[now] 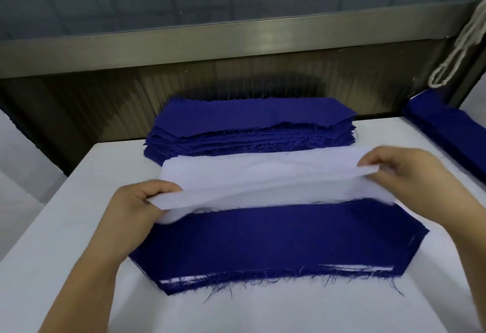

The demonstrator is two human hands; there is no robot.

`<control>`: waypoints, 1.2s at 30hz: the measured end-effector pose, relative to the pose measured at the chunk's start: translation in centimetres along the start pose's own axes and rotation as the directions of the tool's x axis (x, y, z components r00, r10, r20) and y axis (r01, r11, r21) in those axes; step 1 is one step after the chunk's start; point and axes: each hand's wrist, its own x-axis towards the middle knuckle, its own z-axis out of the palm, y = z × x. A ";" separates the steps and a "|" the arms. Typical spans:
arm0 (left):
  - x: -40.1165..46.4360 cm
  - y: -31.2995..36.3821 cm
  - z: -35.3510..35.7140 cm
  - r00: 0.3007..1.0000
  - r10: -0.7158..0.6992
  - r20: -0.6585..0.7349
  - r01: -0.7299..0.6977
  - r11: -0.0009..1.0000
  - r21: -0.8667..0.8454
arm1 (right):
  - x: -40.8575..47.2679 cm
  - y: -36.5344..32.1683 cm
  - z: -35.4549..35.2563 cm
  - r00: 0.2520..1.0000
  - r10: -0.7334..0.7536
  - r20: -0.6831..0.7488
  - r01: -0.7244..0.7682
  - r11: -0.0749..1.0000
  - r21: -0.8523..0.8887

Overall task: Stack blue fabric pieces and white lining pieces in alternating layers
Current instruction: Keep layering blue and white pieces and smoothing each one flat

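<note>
White-covered table (65, 227) with a brushed-metal ledge (210, 43) along the back and a looped cord (452, 51) hanging at far right. The left hand (136, 205) and right hand (406, 172) each pinch an end of a thin, floppy white lining piece (257, 178), held just above the near blue fabric stack (276, 238), which has frayed edges and white layers peeking out. A taller pile of blue pieces (252, 127) sits behind, and more blue fabric (447, 127) lies at the right edge.

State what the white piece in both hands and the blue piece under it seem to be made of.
White lining piece: thin, soft, matte cloth, likely a light interlining; it sags and creases between the hands. Top blue fabric piece: woven matte cloth, perhaps cotton; loose threads fray along its cut edges.
</note>
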 end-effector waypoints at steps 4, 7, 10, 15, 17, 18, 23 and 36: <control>-0.5 -0.4 -1.1 0.978 0.185 -0.099 -0.187 0.982 -0.003 | -1.6 -0.3 -0.4 0.866 -0.371 -0.335 0.356 0.928 -0.109; -1.5 -1.6 -1.8 0.968 0.220 0.123 -0.233 0.967 0.104 | -3.9 1.6 1.1 0.832 -0.532 -0.157 0.500 0.842 -0.203; -1.8 -2.5 -1.0 0.932 0.161 0.324 -0.227 0.958 0.177 | -5.8 3.4 2.5 0.865 -0.500 0.038 0.497 0.847 -0.189; -1.6 -3.3 -0.6 0.900 0.157 0.407 -0.257 0.945 0.202 | -6.0 3.7 2.8 0.900 -0.433 0.057 0.437 0.892 -0.120; -1.7 -3.3 -0.8 0.904 0.185 0.386 -0.285 0.933 0.219 | -6.2 3.5 3.2 0.889 -0.454 0.048 0.457 0.882 -0.113; -1.7 -3.3 -0.8 0.905 0.220 0.365 -0.316 0.921 0.229 | -6.3 3.5 3.2 0.888 -0.457 0.042 0.459 0.882 -0.111; -1.8 -3.2 -1.0 0.914 0.331 0.233 -0.395 0.857 0.330 | -6.5 3.2 2.8 0.895 -0.442 0.058 0.445 0.892 -0.083; -2.1 -3.6 -1.0 0.915 0.198 0.351 -0.289 0.929 0.230 | -6.7 2.7 2.5 0.887 -0.439 0.139 0.453 0.888 -0.084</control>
